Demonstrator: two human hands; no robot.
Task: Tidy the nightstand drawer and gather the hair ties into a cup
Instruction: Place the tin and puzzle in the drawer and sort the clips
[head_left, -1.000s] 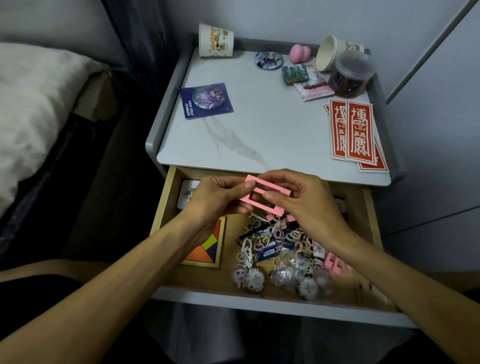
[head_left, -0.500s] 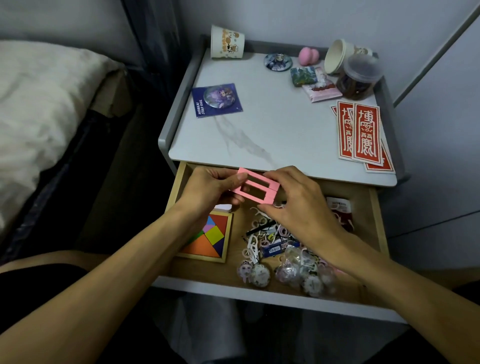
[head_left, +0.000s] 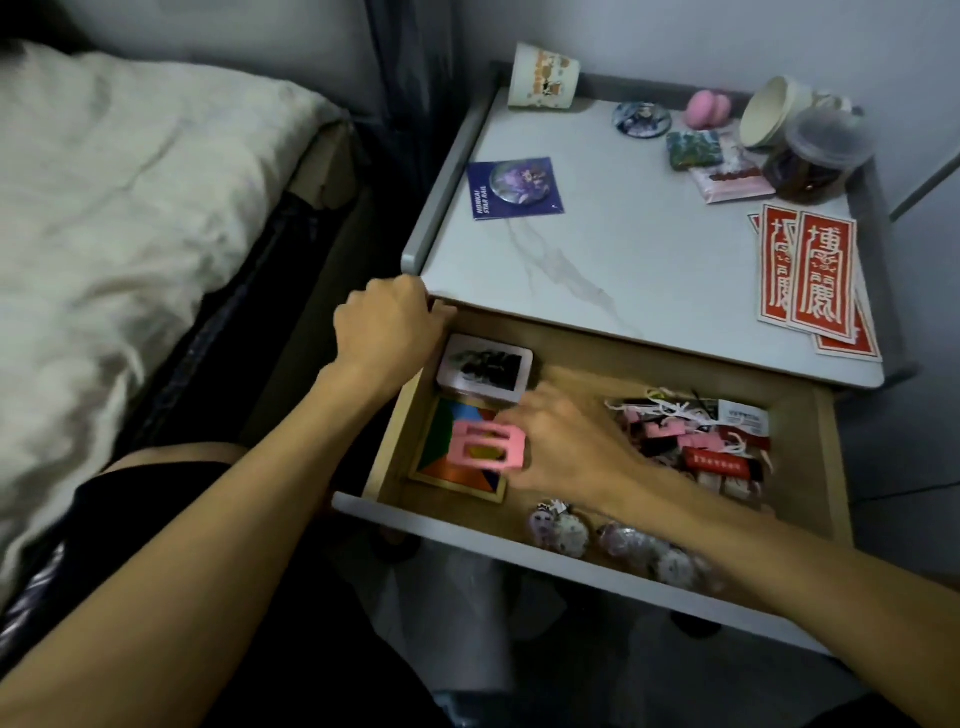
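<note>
Head view, right hand (head_left: 571, 449) perhaps holding clip (head_left: 485, 447)

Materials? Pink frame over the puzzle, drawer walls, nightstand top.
Pink frame: matte plastic or foam, uniform colour, cut-outs; blurred, can't tell which. Drawer walls: pale wood or wood-look laminate, matte tan. Nightstand top: smooth marble-look slab, grey veining, maybe printed.

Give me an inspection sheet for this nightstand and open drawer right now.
Surface: marble-look nightstand top, wooden drawer pulled open.
Job's things: hair ties tangled in a pile at the drawer's right; paper cup at the top's back left; second paper cup on its side, back right.
Clutter: tangram puzzle, card box, badges in drawer; red paper slips, lidded tub on top.
Hands: left hand grips drawer's left wall; right hand holds pink clip over the puzzle, blurred.
Cables: nothing seen.
Surroundings: bed on the left.
</note>
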